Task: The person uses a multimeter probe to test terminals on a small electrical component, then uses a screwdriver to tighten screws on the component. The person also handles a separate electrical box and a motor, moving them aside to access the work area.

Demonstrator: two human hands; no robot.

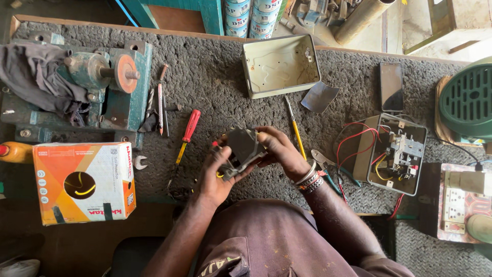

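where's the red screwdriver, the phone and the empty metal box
red screwdriver [190, 124]: head view, on its red handle
phone [391, 86]: head view, middle of its dark screen
empty metal box [281, 64]: head view, on its bare inner floor

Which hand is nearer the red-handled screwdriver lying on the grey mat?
Left. The left hand sits just right of the red-handled screwdriver; the right hand is farther right, across the grey electrical part both hold.

Both forearms bare, rising from 6 o'clock and converging at centre. Left hand [218, 172] palm up, fingers curled round a grey part [241, 149] from 7 o'clock, thumb on its near edge. Right hand [279, 149] gripping the same part from 3 o'clock, fingers hooked over its top, knuckles toward 12. Right wrist bent inward, ringed with bangles [309, 177]. Hands almost touching, held above the lap.
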